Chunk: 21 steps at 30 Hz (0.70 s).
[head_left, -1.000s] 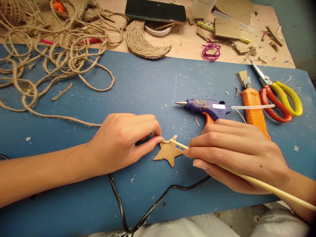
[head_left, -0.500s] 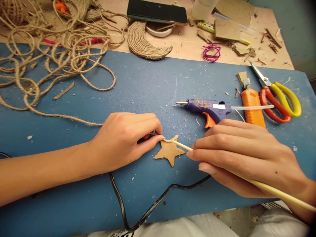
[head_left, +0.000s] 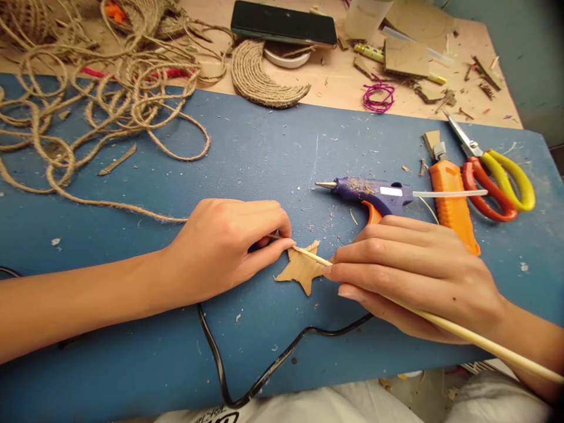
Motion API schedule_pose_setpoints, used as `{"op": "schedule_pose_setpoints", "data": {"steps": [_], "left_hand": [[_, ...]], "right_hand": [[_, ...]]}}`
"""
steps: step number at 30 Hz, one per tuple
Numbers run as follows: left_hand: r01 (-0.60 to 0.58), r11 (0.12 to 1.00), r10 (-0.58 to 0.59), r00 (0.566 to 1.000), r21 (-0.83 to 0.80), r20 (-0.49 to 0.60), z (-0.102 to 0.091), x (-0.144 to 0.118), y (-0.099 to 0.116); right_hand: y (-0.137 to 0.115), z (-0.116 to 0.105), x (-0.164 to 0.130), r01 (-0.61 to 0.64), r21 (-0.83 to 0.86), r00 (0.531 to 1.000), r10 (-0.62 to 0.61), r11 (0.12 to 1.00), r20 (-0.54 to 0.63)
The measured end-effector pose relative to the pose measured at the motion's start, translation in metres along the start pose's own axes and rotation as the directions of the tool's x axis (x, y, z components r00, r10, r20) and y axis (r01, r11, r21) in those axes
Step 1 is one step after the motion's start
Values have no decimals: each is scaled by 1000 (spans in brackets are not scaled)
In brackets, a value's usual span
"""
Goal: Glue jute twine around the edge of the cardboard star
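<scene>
A small cardboard star [head_left: 301,271] lies on the blue mat [head_left: 247,158]. My left hand [head_left: 224,244] pinches the end of a jute twine [head_left: 110,205] against the star's upper left edge. My right hand [head_left: 414,276] grips a thin wooden stick [head_left: 462,336] like a pen, its tip pressing the twine onto the star. The twine runs left from my left hand to a loose tangle at the back left.
A purple hot glue gun [head_left: 374,195] lies just behind my right hand, its black cord [head_left: 264,376] looping along the front edge. An orange utility knife [head_left: 453,202], scissors [head_left: 493,170], a twine-covered crescent [head_left: 259,79], a phone [head_left: 282,23], pink wire [head_left: 378,96] and cardboard scraps lie behind.
My right hand slid back along the stick and then forward toward the star again. The left hand and star have stayed put.
</scene>
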<state>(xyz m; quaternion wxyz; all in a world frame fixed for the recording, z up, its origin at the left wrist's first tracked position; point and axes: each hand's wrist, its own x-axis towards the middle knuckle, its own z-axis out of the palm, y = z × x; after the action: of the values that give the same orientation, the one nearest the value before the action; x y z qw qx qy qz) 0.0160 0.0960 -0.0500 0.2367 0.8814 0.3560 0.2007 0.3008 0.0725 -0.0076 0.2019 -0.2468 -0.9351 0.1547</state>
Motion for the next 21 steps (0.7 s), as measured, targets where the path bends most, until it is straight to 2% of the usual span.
{"op": "schedule_pose_setpoints", "data": {"steps": [21], "left_hand": [[17, 999, -16, 1000, -39, 13, 0, -1, -1]], "right_hand": [[2, 4, -1, 11, 2, 1000, -11, 1000, -11]]}}
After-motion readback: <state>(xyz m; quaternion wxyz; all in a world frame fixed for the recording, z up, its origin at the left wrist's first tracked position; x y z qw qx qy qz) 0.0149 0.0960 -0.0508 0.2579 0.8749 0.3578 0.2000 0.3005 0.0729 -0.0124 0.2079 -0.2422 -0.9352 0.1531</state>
